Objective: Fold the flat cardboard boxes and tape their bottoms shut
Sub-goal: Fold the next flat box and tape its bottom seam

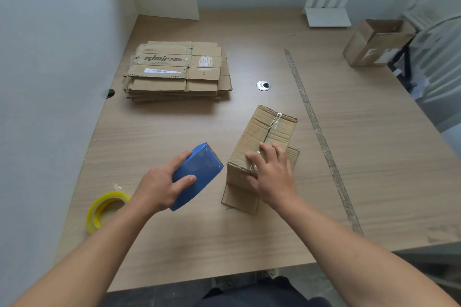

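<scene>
Two hands busy: left hand (pixel 159 187) has its fingers wrapped round the blue tape dispenser (pixel 197 174), just left of the folded box (pixel 264 137). Right hand (pixel 272 177) lies on the box's near end, fingers spread, pressing clear tape on the seam, gripping nothing. Box sits seam-up on the desk (pixel 174 244). Stack of flat boxes (pixel 174 70) is well beyond-left of the box, yellow tape roll (pixel 104 209) well left.

Solid blue tape dispenser (pixel 197 174); translucent yellow tape roll (pixel 106 209); folded box (pixel 264 132) of plain brown cardboard, clear glossy tape along its seam; stack of flat boxes (pixel 174 70) in the same brown, with dark printed lettering and a white label on top; surface (pixel 199 244) of pale beige wood grain, crossed by a mottled grey strip (pixel 323 142); grommet (pixel 263 85), silver ring, black centre
</scene>
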`<control>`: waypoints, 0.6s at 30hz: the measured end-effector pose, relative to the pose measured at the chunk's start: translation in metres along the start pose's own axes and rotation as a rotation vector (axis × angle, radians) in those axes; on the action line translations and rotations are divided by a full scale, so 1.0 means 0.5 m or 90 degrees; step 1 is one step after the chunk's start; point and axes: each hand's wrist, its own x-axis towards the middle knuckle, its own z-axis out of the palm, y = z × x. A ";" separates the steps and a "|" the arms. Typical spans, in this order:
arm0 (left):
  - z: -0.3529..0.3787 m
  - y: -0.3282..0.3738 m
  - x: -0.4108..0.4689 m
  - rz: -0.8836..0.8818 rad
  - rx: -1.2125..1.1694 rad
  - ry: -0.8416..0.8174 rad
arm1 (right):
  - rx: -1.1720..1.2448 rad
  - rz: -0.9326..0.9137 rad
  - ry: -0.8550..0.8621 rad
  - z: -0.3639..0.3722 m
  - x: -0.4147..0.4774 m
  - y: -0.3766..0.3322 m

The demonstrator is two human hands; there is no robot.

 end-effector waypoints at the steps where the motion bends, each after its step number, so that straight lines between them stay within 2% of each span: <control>1: 0.001 0.002 0.000 0.006 0.002 0.001 | -0.019 -0.003 0.001 0.002 0.000 -0.002; 9: -0.005 0.001 -0.016 0.049 0.007 -0.022 | -0.043 -0.042 0.004 -0.003 0.007 0.008; 13: -0.023 0.004 -0.023 0.113 0.076 -0.043 | -0.044 -0.102 -0.024 -0.009 0.023 0.033; 16: -0.033 0.013 -0.029 0.200 0.104 0.017 | -0.029 -0.150 -0.073 -0.022 0.038 0.057; 18: -0.038 0.023 -0.033 0.301 0.146 0.098 | -0.044 -0.168 -0.115 -0.034 0.046 0.069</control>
